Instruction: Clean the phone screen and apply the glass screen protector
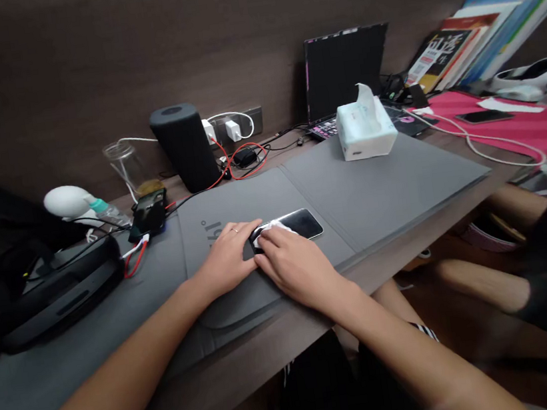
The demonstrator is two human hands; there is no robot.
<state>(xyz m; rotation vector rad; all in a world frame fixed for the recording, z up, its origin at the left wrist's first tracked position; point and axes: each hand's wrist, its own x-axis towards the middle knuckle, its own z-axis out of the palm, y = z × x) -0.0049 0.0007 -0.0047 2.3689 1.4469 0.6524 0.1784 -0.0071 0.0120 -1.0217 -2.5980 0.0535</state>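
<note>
A smartphone (307,223) with a dark screen lies flat on the grey desk mat (253,201). My left hand (227,255) grips the phone's left end, thumb on the near edge and fingers at the far edge. With bent fingers, my right hand (294,263) presses a white tissue (276,225) onto the left half of the screen. Most of the tissue is hidden under those fingers. The right end of the phone is uncovered.
Behind the mat stand a black cylindrical speaker (188,149), a glass jar (130,167) and an open laptop (346,67). A tissue pack (366,129) sits at the back right. Another phone (148,211) with cables and a black headset (64,296) lie left. A person's leg (485,281) is at right.
</note>
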